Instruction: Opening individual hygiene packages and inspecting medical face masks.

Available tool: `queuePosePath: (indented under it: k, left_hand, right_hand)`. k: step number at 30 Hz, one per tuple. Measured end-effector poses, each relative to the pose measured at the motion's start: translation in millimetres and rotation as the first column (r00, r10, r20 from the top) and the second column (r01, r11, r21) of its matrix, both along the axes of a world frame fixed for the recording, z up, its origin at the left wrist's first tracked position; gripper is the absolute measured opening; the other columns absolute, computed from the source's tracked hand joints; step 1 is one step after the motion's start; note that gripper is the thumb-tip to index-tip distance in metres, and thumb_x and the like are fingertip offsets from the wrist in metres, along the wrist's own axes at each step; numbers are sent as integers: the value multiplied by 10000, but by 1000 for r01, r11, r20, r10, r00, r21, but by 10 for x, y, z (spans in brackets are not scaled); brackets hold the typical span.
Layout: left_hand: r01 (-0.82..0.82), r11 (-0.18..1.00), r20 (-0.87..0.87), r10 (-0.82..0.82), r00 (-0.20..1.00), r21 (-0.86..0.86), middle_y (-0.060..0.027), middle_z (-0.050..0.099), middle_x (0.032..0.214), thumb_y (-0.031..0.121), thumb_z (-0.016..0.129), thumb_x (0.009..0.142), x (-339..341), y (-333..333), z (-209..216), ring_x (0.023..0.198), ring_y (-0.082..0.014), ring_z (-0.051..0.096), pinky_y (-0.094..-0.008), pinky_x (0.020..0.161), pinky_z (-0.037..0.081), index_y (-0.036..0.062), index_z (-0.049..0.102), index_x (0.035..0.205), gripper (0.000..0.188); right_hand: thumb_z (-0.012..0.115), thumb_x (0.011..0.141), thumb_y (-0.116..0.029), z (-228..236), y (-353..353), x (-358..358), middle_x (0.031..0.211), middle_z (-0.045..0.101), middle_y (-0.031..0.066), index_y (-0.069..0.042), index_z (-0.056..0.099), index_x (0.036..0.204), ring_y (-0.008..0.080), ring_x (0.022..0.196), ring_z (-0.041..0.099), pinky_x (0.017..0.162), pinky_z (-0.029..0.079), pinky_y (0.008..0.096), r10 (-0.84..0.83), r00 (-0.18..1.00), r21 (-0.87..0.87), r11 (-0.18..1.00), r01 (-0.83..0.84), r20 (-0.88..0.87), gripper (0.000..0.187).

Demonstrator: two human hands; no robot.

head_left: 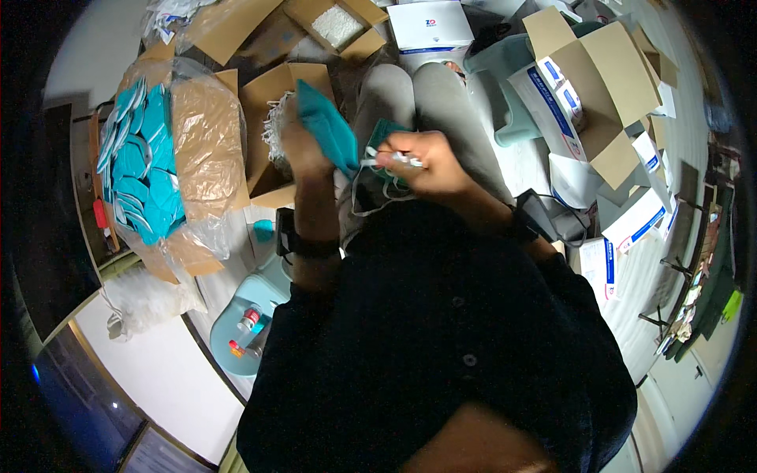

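Observation:
My left hand (pixel 303 150) is smeared by motion, beside the carton of white elastic straps. It grips a folded teal face mask (pixel 325 126), which stands tilted between my hands, and most of its fingers are hidden. My right hand (pixel 430 165) is closed around several small white pieces (pixel 406 159), probably strap ends or clips. A thin white strap (pixel 359 206) loops down from near its fingertips toward my lap. Behind the right hand, more teal material (pixel 388 132) with a stitched-looking edge lies over my knees.
At left stands a plastic-lined carton (pixel 206 134) full of teal masks (pixel 134 185). An open carton (pixel 319 77) holds white straps; another carton (pixel 367 12) beyond holds small white pieces. White boxes (pixel 631 217) and a large open carton (pixel 607 71) crowd the right. A blue stool (pixel 225 327) carries a bottle.

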State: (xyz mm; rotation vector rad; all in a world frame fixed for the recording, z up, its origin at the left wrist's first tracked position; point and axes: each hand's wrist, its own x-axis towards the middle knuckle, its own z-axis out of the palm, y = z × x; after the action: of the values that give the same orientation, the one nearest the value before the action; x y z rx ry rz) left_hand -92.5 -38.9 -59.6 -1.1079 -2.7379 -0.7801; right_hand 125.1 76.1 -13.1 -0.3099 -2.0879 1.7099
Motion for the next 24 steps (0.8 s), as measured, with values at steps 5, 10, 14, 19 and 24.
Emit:
queuePosePath:
  k: [5,10,14,19,24]
  left_hand:
    - [-587,715,913,-185,365,380,-32,610,800,420,517,927,-517,-209,314,668,-193,573,-327,659,485,70,628,987,372]
    - [261,965,840,-171,514,36,14,607,709,356,691,853,-181,-226,317,633,-75,531,-245,595,435,60,694,854,297]
    - [452,891,887,-237,397,36,-25,666,777,316,685,861,170,-41,27,686,-89,579,-258,644,474,52,708,939,276]
    - [592,802,932,-153,329,-77,-63,693,837,372,653,877,284,89,-110,734,-123,620,-289,685,498,50,714,978,344]
    - [531,835,933,-65,354,-143,-62,687,812,402,593,903,382,41,-225,710,-144,624,-303,676,502,53,717,961,375]
  right_hand:
    - [671,851,-177,-93,117,547,709,627,117,-87,633,846,240,658,636,584,481,345,-166,878,119,985,126,449,98]
    - [629,858,-324,-215,134,434,748,647,160,-95,651,842,369,692,631,624,495,450,-219,784,342,940,9,581,231]
    - [628,855,-309,-493,31,280,737,636,186,-58,640,820,391,680,623,632,498,469,-171,920,316,947,55,352,253]
    - [627,871,-217,-614,-20,237,750,644,193,-6,646,864,353,664,626,594,479,423,-114,904,109,991,75,413,212]
    - [637,868,-254,-564,-56,252,692,631,179,4,644,817,298,595,602,559,448,419,-82,869,-111,982,155,488,262]
